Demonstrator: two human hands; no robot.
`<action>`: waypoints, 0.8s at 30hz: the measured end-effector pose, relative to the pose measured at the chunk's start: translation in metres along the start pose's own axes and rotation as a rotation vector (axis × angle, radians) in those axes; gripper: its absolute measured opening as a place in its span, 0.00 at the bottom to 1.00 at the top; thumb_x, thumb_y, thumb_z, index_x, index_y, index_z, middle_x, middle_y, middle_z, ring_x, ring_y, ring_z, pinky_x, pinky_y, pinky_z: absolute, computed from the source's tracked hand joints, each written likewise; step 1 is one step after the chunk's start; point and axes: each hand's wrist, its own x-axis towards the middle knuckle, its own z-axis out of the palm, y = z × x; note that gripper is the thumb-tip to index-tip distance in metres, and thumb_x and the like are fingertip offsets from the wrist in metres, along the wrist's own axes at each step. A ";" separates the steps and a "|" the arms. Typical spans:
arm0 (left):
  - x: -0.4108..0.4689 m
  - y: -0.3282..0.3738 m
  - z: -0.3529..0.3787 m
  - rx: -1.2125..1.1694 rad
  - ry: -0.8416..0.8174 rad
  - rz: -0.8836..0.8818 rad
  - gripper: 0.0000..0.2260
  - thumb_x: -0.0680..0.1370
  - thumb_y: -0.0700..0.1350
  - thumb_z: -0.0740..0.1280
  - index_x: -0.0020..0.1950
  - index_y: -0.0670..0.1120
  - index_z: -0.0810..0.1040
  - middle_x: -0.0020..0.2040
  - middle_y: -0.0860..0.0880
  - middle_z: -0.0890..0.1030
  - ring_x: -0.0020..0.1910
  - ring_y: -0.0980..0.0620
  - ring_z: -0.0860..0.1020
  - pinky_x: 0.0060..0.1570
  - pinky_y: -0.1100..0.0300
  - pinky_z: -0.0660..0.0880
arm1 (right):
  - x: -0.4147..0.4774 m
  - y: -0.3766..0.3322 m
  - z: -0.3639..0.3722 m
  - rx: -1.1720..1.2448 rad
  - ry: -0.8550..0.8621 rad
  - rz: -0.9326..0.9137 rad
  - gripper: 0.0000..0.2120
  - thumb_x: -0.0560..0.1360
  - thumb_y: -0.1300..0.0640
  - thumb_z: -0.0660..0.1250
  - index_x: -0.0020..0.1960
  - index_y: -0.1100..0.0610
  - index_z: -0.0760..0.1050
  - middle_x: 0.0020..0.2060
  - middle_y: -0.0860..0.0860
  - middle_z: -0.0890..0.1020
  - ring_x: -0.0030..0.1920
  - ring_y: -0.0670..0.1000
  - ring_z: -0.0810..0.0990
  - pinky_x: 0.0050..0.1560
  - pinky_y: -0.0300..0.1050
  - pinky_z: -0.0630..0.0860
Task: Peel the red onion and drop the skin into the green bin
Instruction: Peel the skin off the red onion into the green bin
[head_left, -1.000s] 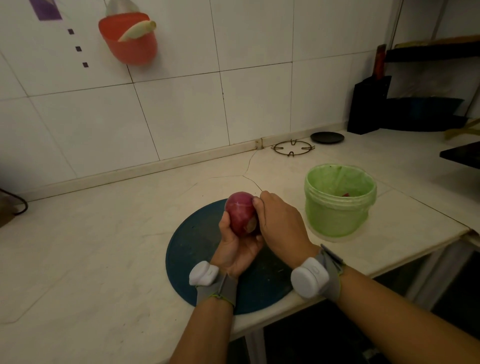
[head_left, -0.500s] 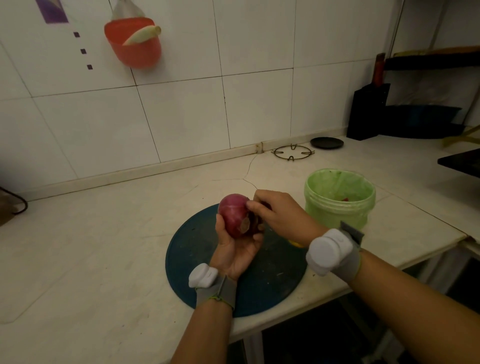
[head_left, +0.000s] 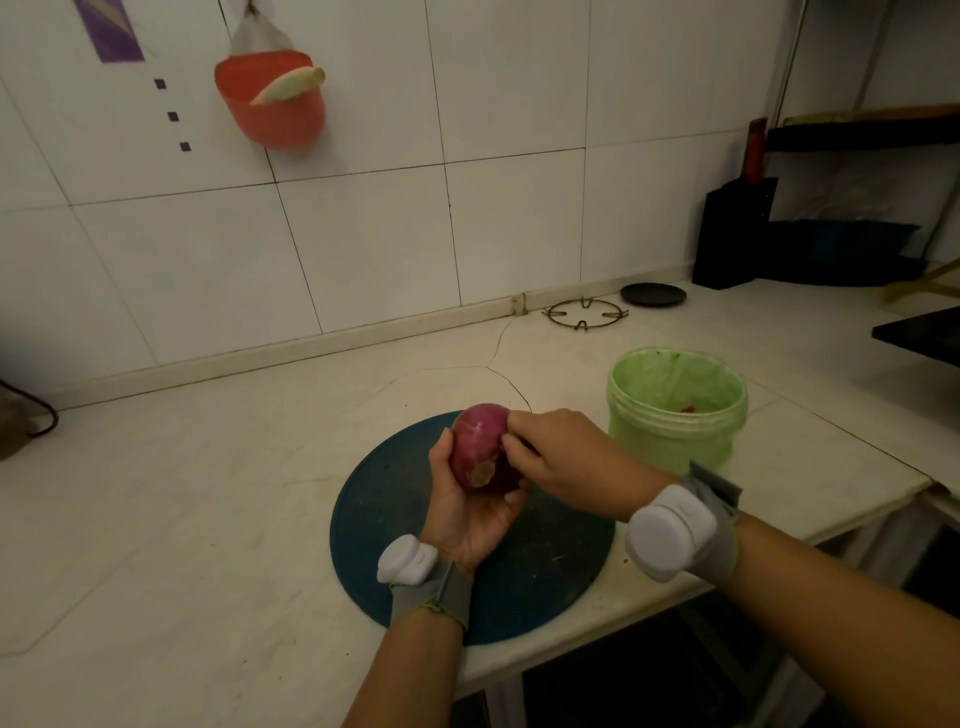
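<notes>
Red onion (head_left: 480, 452) held up over the round cutting board (head_left: 384, 525), not resting on it, root end turned toward the camera. Left hand (head_left: 467, 512) cups it from below, thumb and fingers wrapped round the lower half, same grip as a second ago.

The change is in the right hand (head_left: 563, 462). A second ago it lay over the onion's right side with the wrist low near the board. Now the wrist has swung out to the right and the fingertips are bunched together, pinching at the onion's upper right shoulder. The onion has tipped a little in the left palm too.

Reads as a shift from feeling for an edge to getting hold of the skin (head_left: 470, 428) to pull it. Can't tell if any strip has lifted; the surface looks mostly intact and glossy, so the peel is likely early.

Green bin (head_left: 670, 447) stands on the counter (head_left: 208, 493) just right of the board, near the right hand. A small red scrap (head_left: 688, 408) lies inside it. Nothing is being carried to the bin yet
</notes>
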 end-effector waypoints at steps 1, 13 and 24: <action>0.000 0.000 0.000 0.015 0.008 0.005 0.33 0.57 0.58 0.80 0.55 0.41 0.81 0.49 0.39 0.81 0.43 0.46 0.79 0.31 0.60 0.77 | 0.000 -0.001 0.002 -0.013 0.021 0.022 0.10 0.80 0.54 0.54 0.42 0.56 0.65 0.34 0.50 0.73 0.34 0.52 0.71 0.36 0.44 0.61; 0.006 -0.001 0.001 0.272 0.085 0.171 0.44 0.55 0.57 0.81 0.66 0.42 0.71 0.57 0.40 0.78 0.55 0.45 0.76 0.49 0.56 0.77 | 0.003 0.019 0.016 0.774 0.076 0.427 0.16 0.78 0.63 0.57 0.31 0.57 0.66 0.24 0.48 0.69 0.25 0.47 0.65 0.28 0.39 0.63; 0.005 0.000 0.002 -0.020 0.059 -0.031 0.45 0.51 0.56 0.82 0.63 0.42 0.72 0.52 0.39 0.80 0.43 0.46 0.80 0.34 0.58 0.79 | -0.013 0.083 -0.075 -0.181 0.297 0.547 0.17 0.77 0.48 0.61 0.38 0.58 0.78 0.32 0.53 0.79 0.33 0.52 0.77 0.36 0.42 0.70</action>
